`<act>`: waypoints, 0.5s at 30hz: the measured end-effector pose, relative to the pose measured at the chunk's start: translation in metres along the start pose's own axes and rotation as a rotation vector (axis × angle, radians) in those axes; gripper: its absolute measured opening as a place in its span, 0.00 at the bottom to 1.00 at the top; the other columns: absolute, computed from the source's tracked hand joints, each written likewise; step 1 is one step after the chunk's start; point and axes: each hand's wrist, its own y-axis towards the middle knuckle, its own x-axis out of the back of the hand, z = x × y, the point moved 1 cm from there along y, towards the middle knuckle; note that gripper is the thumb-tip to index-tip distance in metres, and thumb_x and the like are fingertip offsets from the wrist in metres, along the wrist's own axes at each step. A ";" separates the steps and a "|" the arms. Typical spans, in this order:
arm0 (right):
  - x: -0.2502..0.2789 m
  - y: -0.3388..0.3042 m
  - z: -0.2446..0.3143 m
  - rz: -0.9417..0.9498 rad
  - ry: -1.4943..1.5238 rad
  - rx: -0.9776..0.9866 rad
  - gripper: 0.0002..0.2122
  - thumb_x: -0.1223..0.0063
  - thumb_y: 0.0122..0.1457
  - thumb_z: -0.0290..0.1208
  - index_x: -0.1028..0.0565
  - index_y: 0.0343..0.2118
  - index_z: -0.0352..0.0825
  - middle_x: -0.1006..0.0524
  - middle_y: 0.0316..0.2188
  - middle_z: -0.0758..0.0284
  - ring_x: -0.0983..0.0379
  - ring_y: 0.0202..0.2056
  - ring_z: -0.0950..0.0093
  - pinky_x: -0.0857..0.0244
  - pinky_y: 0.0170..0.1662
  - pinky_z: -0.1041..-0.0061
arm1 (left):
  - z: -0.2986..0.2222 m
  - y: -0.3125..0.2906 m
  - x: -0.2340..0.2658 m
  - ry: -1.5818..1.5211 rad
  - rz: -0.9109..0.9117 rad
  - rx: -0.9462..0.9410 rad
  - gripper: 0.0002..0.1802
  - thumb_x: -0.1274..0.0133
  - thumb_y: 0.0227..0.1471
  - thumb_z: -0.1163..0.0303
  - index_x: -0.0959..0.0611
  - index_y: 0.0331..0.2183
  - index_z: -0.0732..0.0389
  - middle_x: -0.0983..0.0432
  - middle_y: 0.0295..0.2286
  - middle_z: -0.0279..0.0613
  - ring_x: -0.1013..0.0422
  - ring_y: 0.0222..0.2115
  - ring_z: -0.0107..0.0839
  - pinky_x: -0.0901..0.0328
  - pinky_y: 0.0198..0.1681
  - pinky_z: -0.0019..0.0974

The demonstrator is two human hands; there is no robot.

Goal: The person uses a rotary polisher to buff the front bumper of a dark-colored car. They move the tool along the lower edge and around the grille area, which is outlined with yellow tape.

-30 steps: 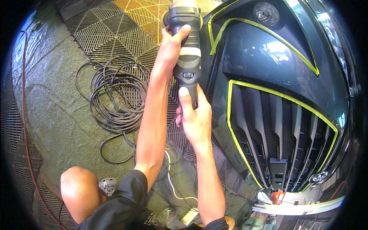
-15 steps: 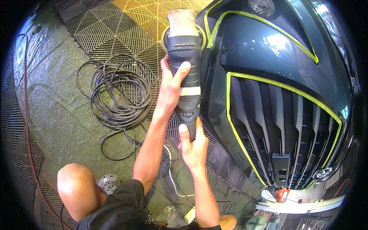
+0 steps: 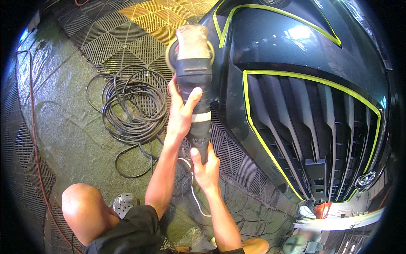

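A black car polisher [image 3: 195, 80] with a pale cover over its head and a round pad is held in both my hands. My left hand [image 3: 181, 112] wraps round the middle of its body, thumb on top. Lower down, my right hand [image 3: 206, 167] grips the rear end, where the cord leaves it. The polisher's head lies beside the corner of a dark blue car bumper [image 3: 270, 48]; whether the pad touches it I cannot tell. Yellow-green masking tape [image 3: 304, 74] outlines the grille [image 3: 304, 127] and an upper panel edge.
A coiled black cable [image 3: 133, 106] lies on the floor left of my arms. Black and yellow grid tiles [image 3: 148, 19] cover part of the wet-looking floor. A thin red hose [image 3: 37, 165] runs along the far left. My bent knee [image 3: 86, 211] is at the lower left.
The polisher and both hands have shifted a little left and down in the picture. The bumper and its tape appear slightly higher, as the whole view has moved.
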 end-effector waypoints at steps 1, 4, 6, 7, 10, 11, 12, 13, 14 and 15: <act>-0.005 0.005 0.000 -0.006 -0.011 -0.017 0.33 0.40 0.70 0.58 0.26 0.64 0.32 0.15 0.30 0.59 0.16 0.30 0.68 0.24 0.37 0.63 | 0.000 0.008 0.000 0.009 0.021 -0.018 0.51 0.37 0.66 0.57 0.50 0.73 0.66 0.32 0.62 0.55 0.33 0.62 0.40 0.41 0.69 0.43; -0.008 0.034 0.011 -0.044 -0.018 0.108 0.32 0.40 0.69 0.58 0.25 0.63 0.33 0.15 0.31 0.57 0.15 0.32 0.65 0.24 0.38 0.61 | 0.001 0.034 -0.004 -0.022 0.013 -0.075 0.48 0.38 0.67 0.57 0.48 0.72 0.66 0.29 0.59 0.52 0.30 0.58 0.38 0.38 0.66 0.40; 0.005 0.053 0.025 0.017 -0.080 0.185 0.34 0.41 0.69 0.59 0.25 0.63 0.32 0.15 0.32 0.54 0.14 0.34 0.59 0.24 0.40 0.59 | 0.000 0.056 -0.004 -0.056 -0.041 -0.071 0.45 0.38 0.67 0.57 0.44 0.70 0.66 0.27 0.56 0.50 0.29 0.55 0.36 0.36 0.64 0.40; 0.006 0.061 0.032 -0.007 -0.107 0.228 0.34 0.41 0.69 0.60 0.25 0.63 0.32 0.14 0.33 0.52 0.13 0.35 0.57 0.24 0.40 0.59 | 0.000 0.068 -0.003 -0.091 -0.081 -0.013 0.42 0.38 0.67 0.56 0.40 0.68 0.66 0.27 0.54 0.48 0.29 0.53 0.34 0.35 0.61 0.39; -0.001 0.068 0.045 -0.042 -0.147 0.258 0.35 0.42 0.70 0.60 0.27 0.65 0.31 0.14 0.36 0.48 0.13 0.39 0.51 0.23 0.42 0.56 | 0.000 0.082 0.004 -0.156 -0.051 0.011 0.43 0.37 0.66 0.53 0.39 0.67 0.65 0.27 0.54 0.47 0.29 0.52 0.34 0.34 0.61 0.39; -0.006 0.065 0.045 -0.058 -0.158 0.250 0.35 0.42 0.70 0.59 0.27 0.65 0.31 0.13 0.36 0.48 0.13 0.39 0.51 0.23 0.42 0.56 | 0.001 0.082 0.006 -0.160 -0.025 0.008 0.43 0.37 0.65 0.52 0.39 0.67 0.65 0.28 0.55 0.47 0.29 0.53 0.34 0.34 0.61 0.39; -0.010 0.060 0.043 -0.074 -0.158 0.255 0.35 0.43 0.70 0.59 0.28 0.65 0.31 0.13 0.37 0.48 0.13 0.39 0.51 0.22 0.42 0.56 | 0.002 0.078 0.007 -0.155 -0.017 0.018 0.44 0.36 0.65 0.52 0.39 0.67 0.65 0.28 0.55 0.47 0.29 0.53 0.34 0.34 0.61 0.39; -0.015 0.053 0.038 -0.108 -0.167 0.245 0.34 0.41 0.70 0.58 0.28 0.66 0.31 0.13 0.37 0.48 0.13 0.39 0.51 0.22 0.42 0.56 | 0.004 0.069 0.007 -0.180 0.005 0.018 0.44 0.36 0.65 0.53 0.40 0.68 0.65 0.28 0.56 0.47 0.30 0.54 0.34 0.36 0.62 0.40; -0.017 0.045 0.032 -0.113 -0.140 0.232 0.34 0.40 0.70 0.57 0.28 0.65 0.31 0.13 0.37 0.49 0.12 0.39 0.52 0.22 0.42 0.56 | 0.006 0.061 0.006 -0.194 0.032 0.033 0.44 0.37 0.65 0.54 0.40 0.68 0.65 0.29 0.57 0.47 0.31 0.56 0.35 0.37 0.64 0.40; -0.017 0.036 0.025 -0.122 -0.114 0.218 0.33 0.40 0.70 0.56 0.28 0.65 0.31 0.13 0.37 0.49 0.12 0.39 0.53 0.22 0.42 0.57 | 0.007 0.052 0.005 -0.174 0.051 0.014 0.44 0.37 0.65 0.55 0.41 0.69 0.65 0.29 0.58 0.48 0.31 0.57 0.35 0.38 0.65 0.40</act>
